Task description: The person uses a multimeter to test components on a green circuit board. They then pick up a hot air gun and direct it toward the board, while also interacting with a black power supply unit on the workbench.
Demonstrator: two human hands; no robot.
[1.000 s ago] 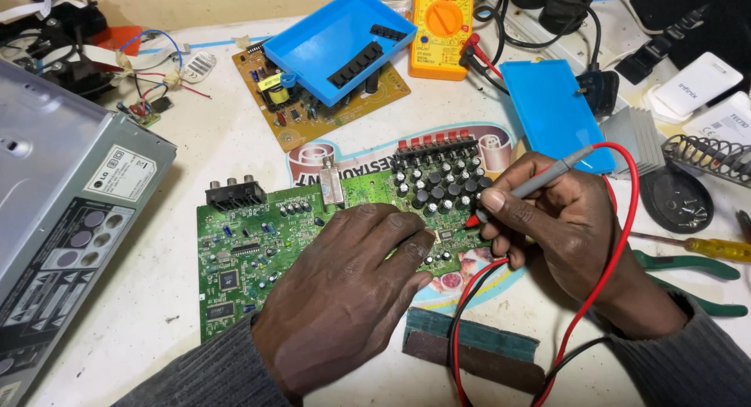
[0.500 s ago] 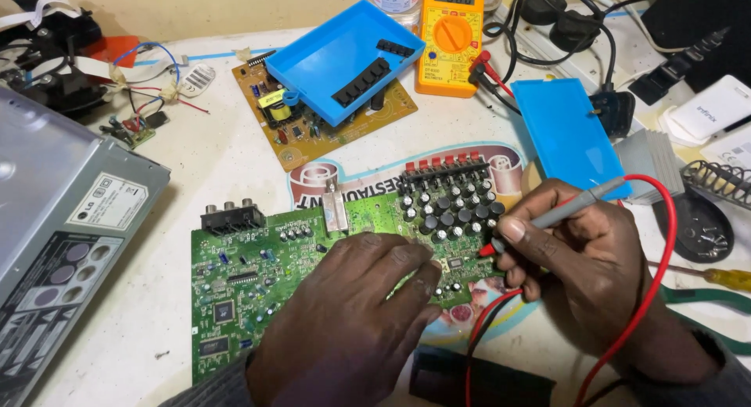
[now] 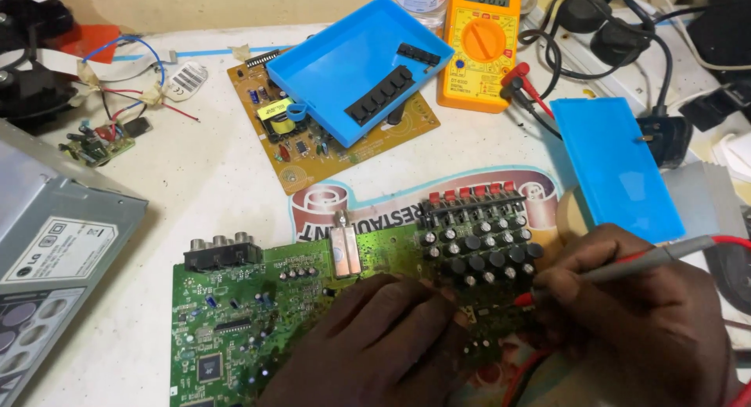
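Observation:
A green circuit board (image 3: 258,321) lies on the white table, with a cluster of black capacitors (image 3: 481,247) at its right end. My left hand (image 3: 375,348) rests flat on the board, fingers pressed down near the capacitors. My right hand (image 3: 641,321) pinches a grey test probe (image 3: 626,268) with a red lead, its red tip touching the board just right of my left fingers. Whether my left hand holds a second probe is hidden.
A yellow multimeter (image 3: 481,43) stands at the back. A blue plastic tray (image 3: 360,63) sits on a brown circuit board (image 3: 301,153). A blue lid (image 3: 618,168) lies right. A grey metal chassis (image 3: 55,243) is at left, small wired parts (image 3: 102,137) behind it.
The view has dropped and moved closer, so both hands sit lower in frame. Both hands stay on the green board, the probe tip at about the same spot.

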